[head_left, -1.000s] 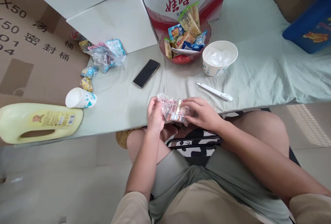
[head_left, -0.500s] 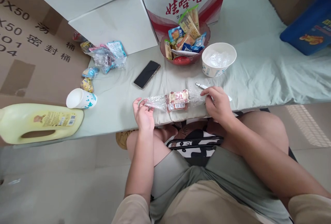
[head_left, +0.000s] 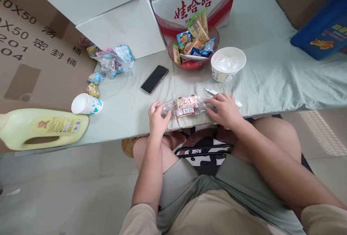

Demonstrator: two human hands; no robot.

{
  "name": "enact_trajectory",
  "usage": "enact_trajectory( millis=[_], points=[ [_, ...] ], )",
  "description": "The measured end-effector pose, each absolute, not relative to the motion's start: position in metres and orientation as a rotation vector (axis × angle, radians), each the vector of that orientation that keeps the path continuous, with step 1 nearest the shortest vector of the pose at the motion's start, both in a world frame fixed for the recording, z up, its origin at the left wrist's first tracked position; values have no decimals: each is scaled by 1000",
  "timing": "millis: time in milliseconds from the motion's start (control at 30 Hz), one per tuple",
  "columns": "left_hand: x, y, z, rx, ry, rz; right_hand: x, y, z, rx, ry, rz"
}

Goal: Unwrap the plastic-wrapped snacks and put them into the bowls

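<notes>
Clear film (head_left: 200,104) wraps the snack packet (head_left: 186,106), lying on the cloth (head_left: 121,105). At its left end, the left hand (head_left: 159,120) is loosely open; at its right, I cannot tell if the right hand (head_left: 225,111) pinches. One careless shift there could knock the cutter (head_left: 211,91).

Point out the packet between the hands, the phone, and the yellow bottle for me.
Packet (head_left: 186,105): head view, on its printed middle.
Phone (head_left: 154,79): head view, on the middle of its dark screen.
Bottle (head_left: 55,125): head view, on its label.
</notes>
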State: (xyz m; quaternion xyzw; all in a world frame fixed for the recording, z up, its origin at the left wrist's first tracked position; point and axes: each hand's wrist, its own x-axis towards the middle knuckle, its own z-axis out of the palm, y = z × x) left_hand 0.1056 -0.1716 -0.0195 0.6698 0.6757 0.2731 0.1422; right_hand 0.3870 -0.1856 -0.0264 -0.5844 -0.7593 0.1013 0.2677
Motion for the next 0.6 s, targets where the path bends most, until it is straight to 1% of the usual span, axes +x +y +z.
enact_trajectory(
  millis=[100, 333, 600],
  points=[
    [106, -172, -20, 1933, 1890, 766, 384, -188, -24, -1482, -2049, 265],
    [105, -169, -22, 1797, 1732, 1199, 385, -183, -18, -1342, -1914, 342],
    [107, -172, -12, 1943, 1684, 1407, 387, -188, -6, -1358, -1787, 495]
  ],
)
